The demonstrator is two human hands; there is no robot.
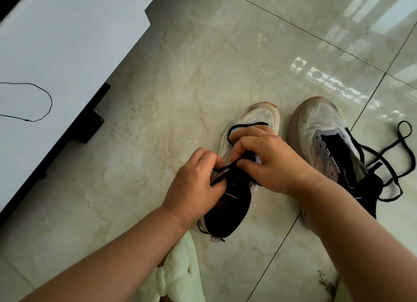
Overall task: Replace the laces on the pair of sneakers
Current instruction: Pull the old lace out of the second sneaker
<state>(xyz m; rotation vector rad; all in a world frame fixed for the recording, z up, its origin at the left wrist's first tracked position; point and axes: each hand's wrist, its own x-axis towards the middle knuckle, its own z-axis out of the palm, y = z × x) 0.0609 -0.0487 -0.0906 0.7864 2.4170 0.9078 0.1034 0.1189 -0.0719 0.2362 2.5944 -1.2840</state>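
crouching over the left sneaker [257,118] on the marble floor [180,64], the person has both hands down at its eyelets: the left hand [196,184] is curled round the black lace [246,125] at the near side of the tongue, and the right hand [268,159] pinches the same lace just beside it, fingers tucked in tight. to my eye the thing to get right here is keeping the lace flat and pulling each crossing even before moving to the next hole, holding the upper steady with one hand so the tip goes in cleanly. the shoe is white mesh at the toe with a dark collar and tongue, toe pointing away, and a loop of lace arches over its forefoot. the other sneaker [320,130] stands just beside it to the right, its eyelets bare, with a loose black lace [383,152] trailing off it over the tiles. a thin black cord [45,94] lies on the white worktop [67,42] to the left, and a pale green slipper [180,267] sits near the person's arm.
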